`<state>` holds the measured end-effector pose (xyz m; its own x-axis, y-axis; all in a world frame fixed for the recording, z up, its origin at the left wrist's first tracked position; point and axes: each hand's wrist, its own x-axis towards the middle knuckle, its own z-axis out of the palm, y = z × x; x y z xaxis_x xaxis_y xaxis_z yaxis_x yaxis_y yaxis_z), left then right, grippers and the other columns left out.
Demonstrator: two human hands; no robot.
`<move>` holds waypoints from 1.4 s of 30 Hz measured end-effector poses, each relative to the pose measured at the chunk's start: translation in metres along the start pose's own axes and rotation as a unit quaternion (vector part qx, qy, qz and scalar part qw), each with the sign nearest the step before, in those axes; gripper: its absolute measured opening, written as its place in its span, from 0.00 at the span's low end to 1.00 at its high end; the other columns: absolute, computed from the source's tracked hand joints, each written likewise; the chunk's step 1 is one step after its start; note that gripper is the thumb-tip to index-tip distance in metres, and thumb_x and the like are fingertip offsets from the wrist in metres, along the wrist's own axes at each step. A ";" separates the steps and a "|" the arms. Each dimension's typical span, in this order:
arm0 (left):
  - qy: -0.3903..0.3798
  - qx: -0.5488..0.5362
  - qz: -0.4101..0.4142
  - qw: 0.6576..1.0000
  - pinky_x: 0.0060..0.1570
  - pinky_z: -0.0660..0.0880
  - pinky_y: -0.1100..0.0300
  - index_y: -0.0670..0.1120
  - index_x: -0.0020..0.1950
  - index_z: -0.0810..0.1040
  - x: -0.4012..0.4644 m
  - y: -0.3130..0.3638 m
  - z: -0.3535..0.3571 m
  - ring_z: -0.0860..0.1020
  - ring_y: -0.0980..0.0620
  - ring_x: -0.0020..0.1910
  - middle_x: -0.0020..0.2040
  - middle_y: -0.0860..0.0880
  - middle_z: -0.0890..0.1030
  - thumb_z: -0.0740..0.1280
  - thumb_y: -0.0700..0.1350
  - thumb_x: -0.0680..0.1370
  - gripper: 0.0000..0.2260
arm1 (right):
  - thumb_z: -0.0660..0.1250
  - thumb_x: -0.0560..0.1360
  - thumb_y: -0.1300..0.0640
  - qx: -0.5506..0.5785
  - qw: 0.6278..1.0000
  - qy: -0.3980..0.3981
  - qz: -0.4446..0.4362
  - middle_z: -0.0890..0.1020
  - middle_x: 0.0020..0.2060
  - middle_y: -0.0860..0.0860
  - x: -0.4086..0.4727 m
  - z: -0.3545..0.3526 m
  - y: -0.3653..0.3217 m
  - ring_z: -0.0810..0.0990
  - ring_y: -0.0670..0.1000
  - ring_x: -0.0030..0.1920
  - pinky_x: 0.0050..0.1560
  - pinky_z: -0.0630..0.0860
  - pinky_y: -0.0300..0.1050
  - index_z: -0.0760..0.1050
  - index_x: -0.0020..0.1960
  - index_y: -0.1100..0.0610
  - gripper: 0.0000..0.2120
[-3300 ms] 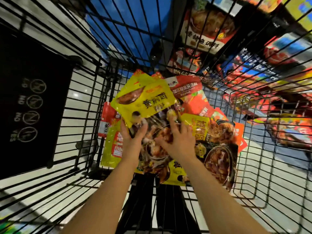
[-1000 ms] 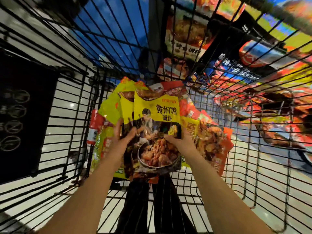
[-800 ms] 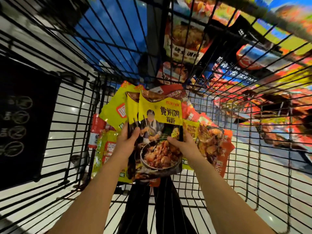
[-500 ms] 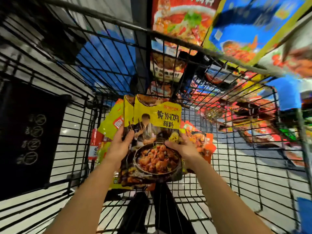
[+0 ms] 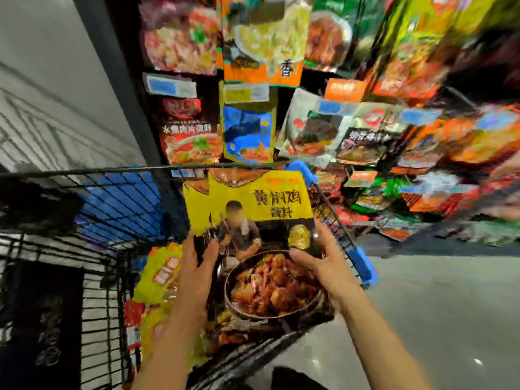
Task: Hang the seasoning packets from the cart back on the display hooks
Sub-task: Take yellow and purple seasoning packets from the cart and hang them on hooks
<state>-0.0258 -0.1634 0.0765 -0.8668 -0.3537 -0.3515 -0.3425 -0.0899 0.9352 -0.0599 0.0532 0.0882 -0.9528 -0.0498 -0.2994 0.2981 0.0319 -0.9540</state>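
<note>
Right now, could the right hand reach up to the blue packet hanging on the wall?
Probably, but not freely. The right hand is busy gripping the yellow packets together with the left hand. The blue packet hangs just above them with nothing between, so lifting them should get there.

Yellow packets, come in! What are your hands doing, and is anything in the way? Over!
Both hands, left and right, grip the yellow packets. Stack raised above the cart, facing the display. Nothing between; hooks too blurred to see.
</note>
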 end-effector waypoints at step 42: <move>-0.046 -0.143 0.255 0.955 0.73 0.64 0.44 0.56 0.77 0.62 -0.022 0.131 0.387 0.66 0.50 0.74 0.76 0.52 0.67 0.70 0.55 0.77 0.31 | 0.73 0.71 0.60 0.195 0.942 0.212 -0.171 0.69 0.73 0.51 0.082 -0.425 -0.152 0.66 0.57 0.74 0.68 0.68 0.67 0.68 0.72 0.42 0.33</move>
<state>-0.1916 0.1928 0.1904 -0.9269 -0.3381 0.1630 0.2347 -0.1830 0.9547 -0.2074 0.4687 0.2158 -0.9099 0.4145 -0.0186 -0.1109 -0.2863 -0.9517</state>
